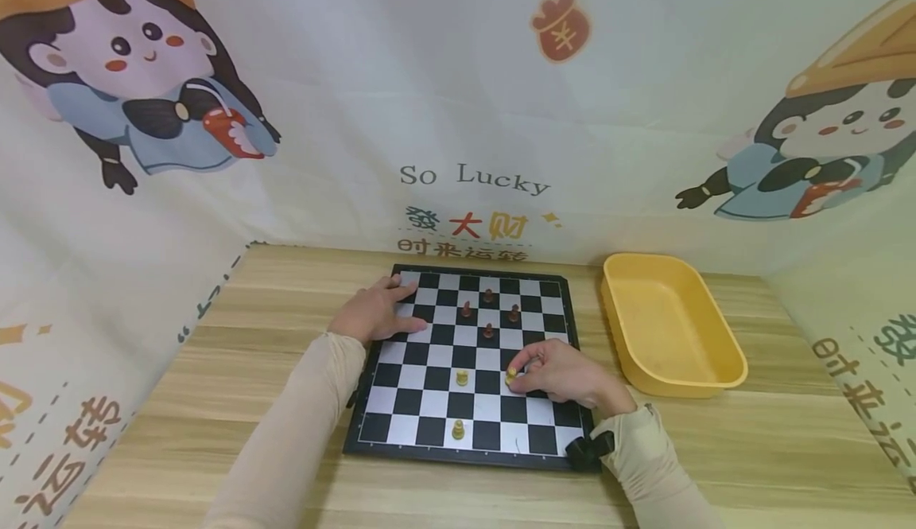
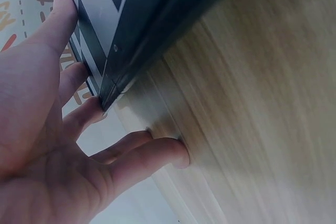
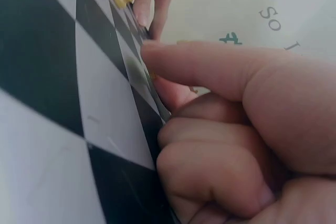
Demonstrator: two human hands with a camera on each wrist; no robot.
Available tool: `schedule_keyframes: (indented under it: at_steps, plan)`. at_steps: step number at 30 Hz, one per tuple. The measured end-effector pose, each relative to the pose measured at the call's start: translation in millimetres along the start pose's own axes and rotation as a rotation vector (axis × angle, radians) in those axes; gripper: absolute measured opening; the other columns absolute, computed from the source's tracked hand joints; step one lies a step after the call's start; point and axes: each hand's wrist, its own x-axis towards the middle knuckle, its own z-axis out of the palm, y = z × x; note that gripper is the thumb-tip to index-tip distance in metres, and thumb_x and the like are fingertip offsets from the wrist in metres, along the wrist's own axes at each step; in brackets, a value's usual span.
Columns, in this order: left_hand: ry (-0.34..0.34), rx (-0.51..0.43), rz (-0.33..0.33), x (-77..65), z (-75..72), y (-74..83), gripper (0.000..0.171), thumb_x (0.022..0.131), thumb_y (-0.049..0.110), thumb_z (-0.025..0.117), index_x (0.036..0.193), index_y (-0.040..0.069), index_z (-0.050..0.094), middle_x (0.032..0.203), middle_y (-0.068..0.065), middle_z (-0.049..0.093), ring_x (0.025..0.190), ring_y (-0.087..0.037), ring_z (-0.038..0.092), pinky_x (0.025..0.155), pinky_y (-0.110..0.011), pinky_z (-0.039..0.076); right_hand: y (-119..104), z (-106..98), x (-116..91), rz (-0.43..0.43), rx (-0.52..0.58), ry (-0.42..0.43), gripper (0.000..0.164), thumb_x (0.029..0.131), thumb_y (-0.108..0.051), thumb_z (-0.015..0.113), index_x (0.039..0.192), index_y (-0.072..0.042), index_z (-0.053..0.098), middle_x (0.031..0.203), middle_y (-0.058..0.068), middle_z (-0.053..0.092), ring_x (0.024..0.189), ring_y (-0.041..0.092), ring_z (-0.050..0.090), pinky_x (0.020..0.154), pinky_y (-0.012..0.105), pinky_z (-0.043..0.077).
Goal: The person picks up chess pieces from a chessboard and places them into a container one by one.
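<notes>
While the left hand (image 1: 372, 312) lies spread over the left edge of the chess board (image 1: 487, 407), the right hand (image 1: 561, 372) pinches a small yellow chess piece (image 1: 511, 376) with its thumb and fingers. From the head view, I can't tell if that piece touches the board. One yellow piece (image 1: 462, 378) stands just to its left, and one yellow pawn (image 1: 459, 429) stands closer to the person. Four red-brown pieces (image 1: 488, 330) stand on the far half. To the right of the board, a yellow tub (image 1: 680, 389) with round corners sits on the wooden desk (image 1: 236, 370). Its top is open, and you can see its yellow bottom.

From the left wrist, the left fingers (image 2: 142, 162) are wide apart and hold nothing. One reaches over the squares, and two lower ones look like they touch the desk.

From the right wrist, the other right fingers (image 3: 210, 171) are curled up, and the pinched piece is mostly hidden behind the hand.
</notes>
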Motion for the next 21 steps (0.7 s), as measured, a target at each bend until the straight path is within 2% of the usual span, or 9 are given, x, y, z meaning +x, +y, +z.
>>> schedule_keyframes:
  at_steps: [13,17,21]
  plan:
    - [0.003,0.002,0.008,-0.3,-3.3,-3.0,0.084,0.092,0.057,0.069,0.160,0.019,0.036,0.170,-0.017,0.022,0.150,-0.050,0.032,0.122,-0.059,0.034,-4.3,-0.4,1.3,-0.054,-0.040,0.003,0.022,0.086,-0.014,0.079,0.103,-0.002,0.071,0.055,-0.009,0.044,0.040,0.003,0.031,0.040,0.017,0.025]
    - [0.004,0.005,0.004,-0.8,-3.5,-2.3,0.085,0.091,0.058,0.069,0.160,0.020,0.036,0.170,-0.017,0.022,0.150,-0.050,0.032,0.122,-0.059,0.034,-4.2,-5.2,1.8,-0.042,-0.019,0.007,0.024,0.086,-0.013,0.079,0.105,-0.002,0.070,0.055,-0.009,0.042,0.039,0.003,0.030,0.040,0.017,0.025]
    - [-0.003,0.010,0.004,-0.3,-1.5,-1.5,0.085,0.091,0.059,0.069,0.160,0.020,0.036,0.170,-0.016,0.023,0.150,-0.049,0.032,0.122,-0.058,0.035,-4.1,-13.0,-0.1,-0.049,-0.072,0.043,0.024,0.086,-0.016,0.080,0.105,-0.004,0.071,0.055,-0.008,0.043,0.042,0.005,0.032,0.042,0.019,0.026]
